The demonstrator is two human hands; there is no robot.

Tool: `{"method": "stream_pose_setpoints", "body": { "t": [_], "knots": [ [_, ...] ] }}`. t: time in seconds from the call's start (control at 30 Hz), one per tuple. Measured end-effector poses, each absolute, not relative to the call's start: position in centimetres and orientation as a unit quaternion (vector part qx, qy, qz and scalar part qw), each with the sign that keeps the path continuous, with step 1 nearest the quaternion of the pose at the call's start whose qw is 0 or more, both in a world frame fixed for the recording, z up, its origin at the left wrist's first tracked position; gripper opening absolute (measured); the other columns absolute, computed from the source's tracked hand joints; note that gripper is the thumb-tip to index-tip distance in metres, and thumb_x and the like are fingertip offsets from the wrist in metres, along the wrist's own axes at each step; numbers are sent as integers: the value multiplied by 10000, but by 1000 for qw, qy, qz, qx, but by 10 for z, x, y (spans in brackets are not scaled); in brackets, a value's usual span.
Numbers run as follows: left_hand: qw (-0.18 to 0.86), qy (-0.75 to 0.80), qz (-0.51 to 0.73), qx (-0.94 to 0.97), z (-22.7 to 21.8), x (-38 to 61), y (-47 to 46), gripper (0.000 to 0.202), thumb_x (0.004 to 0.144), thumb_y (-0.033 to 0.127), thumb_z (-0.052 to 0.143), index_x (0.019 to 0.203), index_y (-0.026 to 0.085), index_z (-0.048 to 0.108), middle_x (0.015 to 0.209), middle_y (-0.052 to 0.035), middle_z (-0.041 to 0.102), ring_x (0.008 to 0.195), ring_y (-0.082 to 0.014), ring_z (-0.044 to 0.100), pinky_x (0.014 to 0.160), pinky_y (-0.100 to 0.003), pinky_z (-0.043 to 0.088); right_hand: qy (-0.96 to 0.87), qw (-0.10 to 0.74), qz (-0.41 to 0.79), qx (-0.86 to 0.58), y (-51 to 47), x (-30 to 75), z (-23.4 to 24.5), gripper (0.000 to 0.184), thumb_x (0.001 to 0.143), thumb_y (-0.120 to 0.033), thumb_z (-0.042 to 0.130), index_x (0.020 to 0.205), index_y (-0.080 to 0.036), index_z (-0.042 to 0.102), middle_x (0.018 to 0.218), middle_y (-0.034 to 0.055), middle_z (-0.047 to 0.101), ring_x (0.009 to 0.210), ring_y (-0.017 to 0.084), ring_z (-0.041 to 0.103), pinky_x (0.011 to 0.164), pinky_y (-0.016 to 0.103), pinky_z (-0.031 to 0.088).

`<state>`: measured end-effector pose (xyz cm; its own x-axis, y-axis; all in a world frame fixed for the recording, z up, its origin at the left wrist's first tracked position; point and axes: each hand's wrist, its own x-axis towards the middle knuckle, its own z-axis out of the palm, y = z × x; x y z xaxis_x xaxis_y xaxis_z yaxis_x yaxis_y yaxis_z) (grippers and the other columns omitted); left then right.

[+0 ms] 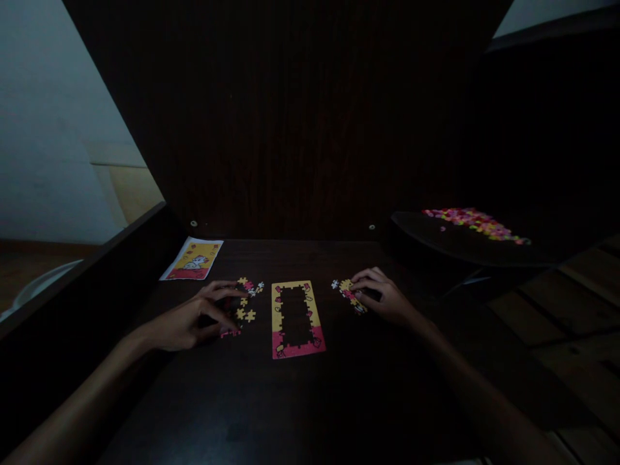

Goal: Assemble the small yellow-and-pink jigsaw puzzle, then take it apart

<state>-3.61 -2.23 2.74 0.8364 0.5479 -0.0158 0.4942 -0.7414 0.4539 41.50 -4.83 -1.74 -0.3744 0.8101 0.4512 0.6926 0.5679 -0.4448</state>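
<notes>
A yellow and pink puzzle frame (296, 319), its border joined and its middle hollow, lies on the dark table (310, 400). My left hand (194, 318) rests to its left, fingers stretched toward several loose yellow and pink pieces (246, 300), touching them and holding none. My right hand (382, 296) lies to the right of the frame, its fingertips curled down onto a small joined cluster of pieces (349, 294).
A printed reference picture (192, 259) lies at the table's far left. A dark tray (465, 242) with several colourful pieces (475, 223) sits at the right. A tall dark panel (290, 116) rises behind the table. Wooden floor shows at the right.
</notes>
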Motion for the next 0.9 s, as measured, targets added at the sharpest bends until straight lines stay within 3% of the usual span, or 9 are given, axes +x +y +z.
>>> {"method": "stream_pose_setpoints", "body": {
  "t": [0.13, 0.3, 0.47, 0.6, 0.73, 0.9],
  "knots": [
    [229, 274, 67, 932, 32, -34, -24, 315, 898, 172, 576, 1033, 391, 758, 1511, 16, 454, 1425, -281, 344, 1100, -564, 383, -825, 312, 84, -463, -50, 408, -20, 204, 934, -320, 586, 1057, -252, 734, 1064, 91, 668, 1007, 252, 577, 879, 438, 489],
    [209, 295, 171, 917, 32, -33, -20, 250, 930, 254, 538, 998, 322, 769, 1375, -33, 592, 1303, -264, 503, 1061, -503, 449, -836, 292, 79, -458, -51, 400, -21, 182, 950, -310, 561, 970, -235, 726, 1026, 83, 686, 987, 244, 589, 885, 437, 475],
    [113, 417, 297, 852, 22, -40, -9, 300, 929, 323, 481, 1075, 229, 726, 1191, -85, 682, 1131, -274, 621, 1004, -473, 501, -820, 317, 61, -473, -47, 389, -23, 189, 963, -288, 526, 980, -218, 700, 975, 84, 688, 927, 238, 610, 879, 441, 476],
    [50, 448, 284, 846, 16, -43, -5, 345, 893, 281, 448, 1093, 175, 708, 1160, -116, 679, 1120, -296, 621, 991, -484, 504, -825, 306, 54, -472, -41, 381, -30, 220, 961, -270, 507, 1029, -227, 712, 1024, 90, 697, 965, 247, 616, 879, 440, 487],
    [43, 431, 244, 868, 15, -41, -7, 343, 888, 276, 436, 1069, 190, 713, 1150, -105, 669, 1083, -282, 626, 967, -468, 514, -827, 268, 59, -491, -41, 378, -34, 255, 959, -279, 500, 1104, -244, 707, 1135, 92, 691, 1059, 260, 608, 923, 465, 480],
    [29, 413, 229, 881, 11, -39, -8, 336, 898, 262, 427, 1072, 205, 709, 1141, -99, 660, 1066, -268, 606, 936, -438, 521, -832, 222, 80, -501, -46, 379, -29, 382, 943, -362, 534, 1308, -273, 604, 1361, 88, 590, 1263, 283, 503, 1038, 518, 412]
  ]
}}
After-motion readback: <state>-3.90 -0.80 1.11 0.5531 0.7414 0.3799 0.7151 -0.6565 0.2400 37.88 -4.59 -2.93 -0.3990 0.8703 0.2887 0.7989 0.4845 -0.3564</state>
